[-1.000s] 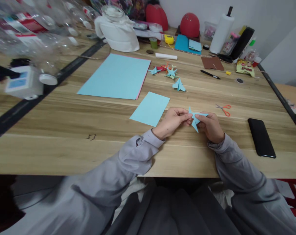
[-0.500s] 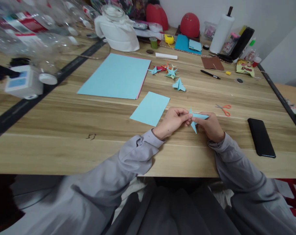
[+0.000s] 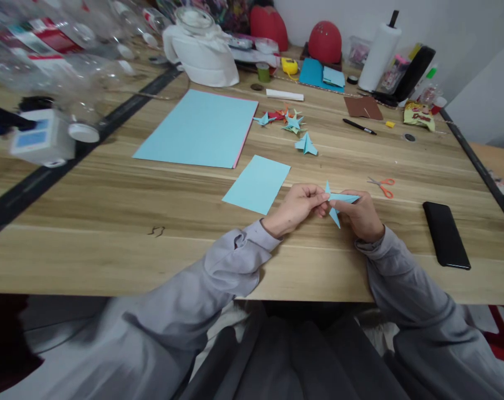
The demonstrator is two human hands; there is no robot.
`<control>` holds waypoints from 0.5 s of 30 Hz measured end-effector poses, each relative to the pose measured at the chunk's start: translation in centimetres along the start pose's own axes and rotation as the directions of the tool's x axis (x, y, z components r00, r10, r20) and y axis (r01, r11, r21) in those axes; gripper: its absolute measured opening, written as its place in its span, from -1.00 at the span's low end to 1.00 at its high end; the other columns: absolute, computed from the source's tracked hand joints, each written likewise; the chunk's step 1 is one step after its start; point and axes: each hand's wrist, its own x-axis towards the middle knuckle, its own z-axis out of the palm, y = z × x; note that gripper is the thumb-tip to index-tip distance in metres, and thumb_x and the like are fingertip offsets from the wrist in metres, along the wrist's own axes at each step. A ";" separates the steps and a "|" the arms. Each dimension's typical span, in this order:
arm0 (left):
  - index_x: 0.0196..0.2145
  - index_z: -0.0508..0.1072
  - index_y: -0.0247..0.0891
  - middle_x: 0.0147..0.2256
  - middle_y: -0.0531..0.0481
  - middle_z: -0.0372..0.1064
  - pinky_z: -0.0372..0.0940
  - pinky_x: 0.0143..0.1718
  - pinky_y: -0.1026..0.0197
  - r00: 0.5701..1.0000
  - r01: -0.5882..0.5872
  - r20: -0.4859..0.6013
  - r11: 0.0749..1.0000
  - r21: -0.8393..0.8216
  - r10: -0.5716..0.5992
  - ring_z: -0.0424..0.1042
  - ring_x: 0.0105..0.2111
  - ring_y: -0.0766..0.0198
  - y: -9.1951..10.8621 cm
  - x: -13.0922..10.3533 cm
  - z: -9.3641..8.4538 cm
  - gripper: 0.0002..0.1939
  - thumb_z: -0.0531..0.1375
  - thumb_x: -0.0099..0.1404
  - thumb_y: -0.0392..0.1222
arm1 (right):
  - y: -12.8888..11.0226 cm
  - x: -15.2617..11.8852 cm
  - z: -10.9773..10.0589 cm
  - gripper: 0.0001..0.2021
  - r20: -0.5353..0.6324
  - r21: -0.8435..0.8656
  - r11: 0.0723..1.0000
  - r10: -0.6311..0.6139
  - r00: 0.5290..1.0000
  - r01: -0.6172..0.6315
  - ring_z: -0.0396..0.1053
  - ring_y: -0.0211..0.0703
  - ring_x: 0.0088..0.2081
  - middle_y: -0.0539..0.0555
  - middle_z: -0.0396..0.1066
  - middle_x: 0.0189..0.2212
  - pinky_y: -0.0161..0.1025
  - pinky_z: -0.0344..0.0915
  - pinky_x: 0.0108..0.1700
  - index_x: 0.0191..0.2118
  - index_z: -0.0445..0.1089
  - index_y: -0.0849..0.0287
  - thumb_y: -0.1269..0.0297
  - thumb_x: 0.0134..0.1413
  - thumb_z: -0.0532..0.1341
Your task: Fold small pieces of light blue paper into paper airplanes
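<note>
Between my two hands is a light blue folded paper figure (image 3: 342, 197) with several narrow pointed arms. My left hand (image 3: 297, 205) pinches it near its centre, thumb against fingers. My right hand (image 3: 364, 214) is closed on its right-hand arm, the thumb lying along the paper. One point sticks up and another hangs down between the hands. To the left of my left hand a small light blue sheet (image 3: 258, 183) lies flat. Farther back sits a blue folded paper plane (image 3: 306, 144), close to several other small folded paper figures (image 3: 292, 122).
Orange-handled scissors (image 3: 384, 186) and a black phone (image 3: 446, 235) lie to the right. A large blue sheet (image 3: 197, 130) lies at back left, near a white-covered jug (image 3: 206, 55) and plastic bottles (image 3: 56, 61). Farther back are a pen (image 3: 359, 126) and a paper roll (image 3: 379, 55).
Both hands keep their grip on the folded paper figure. Its lower point has swung slightly to the right, and the view has shifted a little.
</note>
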 end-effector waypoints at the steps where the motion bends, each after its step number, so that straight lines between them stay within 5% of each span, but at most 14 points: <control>1: -0.56 0.45 -0.38 -0.61 0.02 0.40 0.26 -0.53 0.34 1.000 -0.008 0.006 1.000 0.000 0.008 0.37 -0.62 0.41 0.0 0.0 0.0 -0.75 0.35 0.16 -0.19 | 0.1 0.0 0.0 -0.76 0.004 0.012 1.000 -0.001 1.000 0.001 0.13 -0.35 -0.58 -0.07 0.29 -0.63 -0.30 0.06 -0.49 -0.58 0.41 0.21 0.19 -0.20 0.41; 8: -0.55 0.42 -0.38 -0.60 0.04 0.38 0.29 -0.50 0.34 1.000 -0.021 0.020 0.998 -0.063 0.022 0.37 -0.61 0.43 -0.4 0.2 0.2 -0.73 0.31 0.23 -0.20 | 0.4 0.1 -0.1 -0.78 0.019 0.084 0.996 -0.006 1.000 0.005 0.24 -0.28 -0.53 -0.03 0.37 -0.59 -0.27 0.17 -0.44 -0.54 0.45 0.20 0.19 -0.19 0.42; 15: -0.56 0.37 -0.37 -0.63 0.04 0.35 0.24 -0.58 0.36 0.985 0.115 0.146 0.976 -0.185 -0.088 0.34 -0.64 0.43 -0.1 0.0 -0.2 -0.65 0.40 0.14 -0.11 | -0.9 -0.4 0.0 -0.74 0.035 -0.036 0.994 -0.101 0.994 0.102 0.19 -0.30 -0.56 -0.02 0.35 -0.62 -0.27 0.14 -0.47 -0.57 0.45 0.20 0.11 -0.22 0.43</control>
